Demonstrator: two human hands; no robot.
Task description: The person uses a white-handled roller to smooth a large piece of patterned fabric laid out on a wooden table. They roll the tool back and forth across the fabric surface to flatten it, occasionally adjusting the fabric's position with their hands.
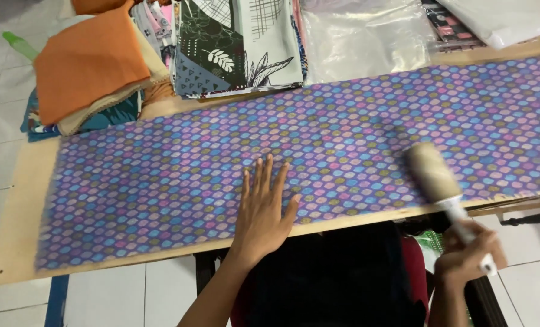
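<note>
In the head view, the left hand (262, 209) is lying open and flat, fingers spread, pressing on a long purple patterned cloth (318, 139) that is stretching across the wooden tabletop (22, 200). The right hand (466, 254) is closing around the white handle of a lint roller (442, 184), whose beige roll is resting on the cloth near the front edge. Behind the cloth, orange folded fabric (88, 60), a stack of printed fabrics (239, 45) and clear plastic bags (366, 36) are lying.
</note>
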